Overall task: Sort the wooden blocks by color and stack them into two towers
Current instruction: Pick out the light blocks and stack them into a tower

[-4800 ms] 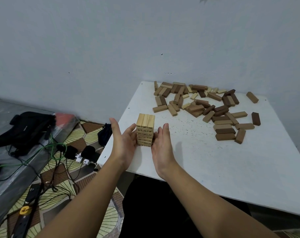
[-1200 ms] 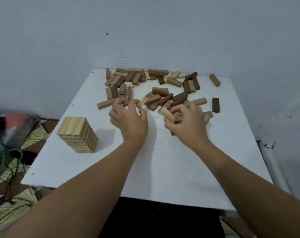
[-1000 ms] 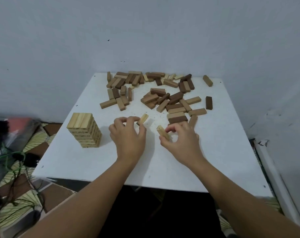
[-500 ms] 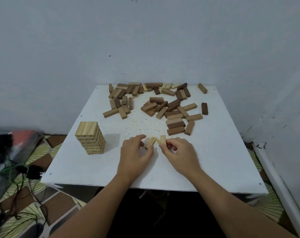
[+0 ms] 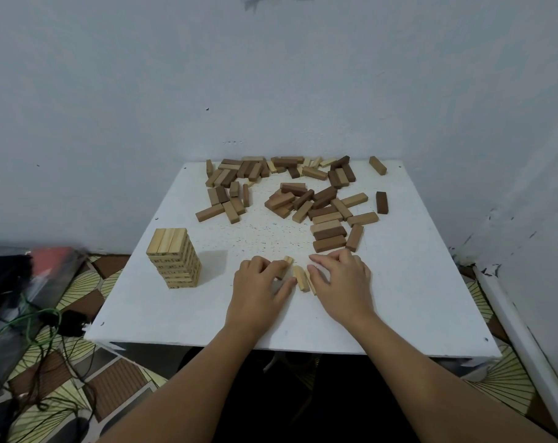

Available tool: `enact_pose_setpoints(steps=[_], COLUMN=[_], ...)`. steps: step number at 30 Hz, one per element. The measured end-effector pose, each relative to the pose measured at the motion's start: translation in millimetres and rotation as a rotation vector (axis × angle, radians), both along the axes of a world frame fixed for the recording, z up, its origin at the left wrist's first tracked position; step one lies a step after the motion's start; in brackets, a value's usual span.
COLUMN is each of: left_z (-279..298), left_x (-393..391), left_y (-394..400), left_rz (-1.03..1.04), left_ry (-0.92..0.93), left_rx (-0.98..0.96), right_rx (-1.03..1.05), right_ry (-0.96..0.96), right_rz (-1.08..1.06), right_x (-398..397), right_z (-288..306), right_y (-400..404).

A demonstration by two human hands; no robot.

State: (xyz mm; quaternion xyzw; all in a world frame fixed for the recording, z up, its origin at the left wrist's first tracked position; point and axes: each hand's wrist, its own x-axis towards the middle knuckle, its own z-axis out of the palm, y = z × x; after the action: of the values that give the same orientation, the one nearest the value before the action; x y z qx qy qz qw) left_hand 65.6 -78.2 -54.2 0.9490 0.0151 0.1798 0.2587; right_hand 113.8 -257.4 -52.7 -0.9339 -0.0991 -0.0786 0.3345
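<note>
Head view, down onto table (image 5: pixel 399 298), seemingly near.

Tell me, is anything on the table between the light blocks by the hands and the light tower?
Only the left hand, which grips one light block. Beyond it, bare white table runs to the light tower.

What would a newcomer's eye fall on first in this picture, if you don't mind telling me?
Probably the neat light-wood tower standing alone near the left edge of the white table. Next comes the loose heap of mixed light and dark blocks along the far side. At front centre, the left hand and right hand work a few pale blocks between them.
</note>
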Motion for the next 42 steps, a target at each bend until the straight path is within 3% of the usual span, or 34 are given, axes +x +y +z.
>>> enact_pose_setpoints(steps=[10, 15, 26, 42], left_z=[0.7, -5.2, 4.5, 2.2], left_x=[-0.7, 1.9, -4.9, -4.1], left_y=[-1.8, -0.6, -4.0, -1.7], left_rz=[0.004, 0.050, -0.099, -0.067], left_ry=[-0.026, -0.039, -0.064, -0.010], left_rx=[-0.024, -0.032, 0.002, -0.017], right_rx=[0.022, 0.043, 0.132, -0.075], right_ry=[0.050, 0.062, 0.147, 0.092], right_rz=[0.180, 0.126, 0.132, 0.117], right_x=[-2.3, 1.0, -0.5, 5.1], right_z=[2.5, 4.1, 9.7, -0.6], right_y=[-1.5, -0.2, -5.2, -1.7])
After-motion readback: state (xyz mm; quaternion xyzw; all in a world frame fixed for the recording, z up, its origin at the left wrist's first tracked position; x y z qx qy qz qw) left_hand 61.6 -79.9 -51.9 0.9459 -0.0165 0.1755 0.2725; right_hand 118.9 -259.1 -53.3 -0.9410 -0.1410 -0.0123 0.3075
